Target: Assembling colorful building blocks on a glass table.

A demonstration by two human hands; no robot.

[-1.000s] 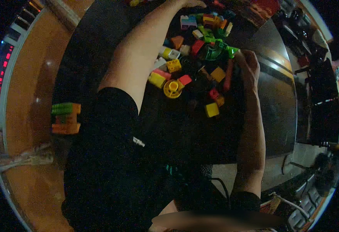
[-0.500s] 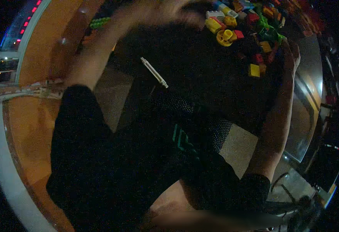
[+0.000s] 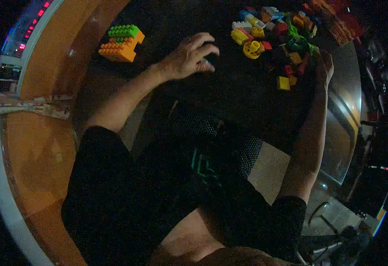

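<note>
Bricks (image 3: 277,40) of many colours lie in a loose heap on the far right of the dark desk (image 3: 238,97), among them a yellow ring-shaped piece (image 3: 252,48), a yellow cube (image 3: 284,83) set a little apart toward the person, and green pieces (image 3: 298,40) near the middle of the pile. The left hand (image 3: 191,56) hovers over or rests on the desk just left of the heap, palm down, fingers (image 3: 205,44) curled loosely and half open; whether it grips anything small underneath cannot be told in the dim light. The right hand (image 3: 323,64) lies at the right edge of the heap, touching or just beside the green pieces; its fingers are too dark to tell whether they clasp anything. Well apart to the left stands a stack of green and orange bricks (image 3: 122,43).
</note>
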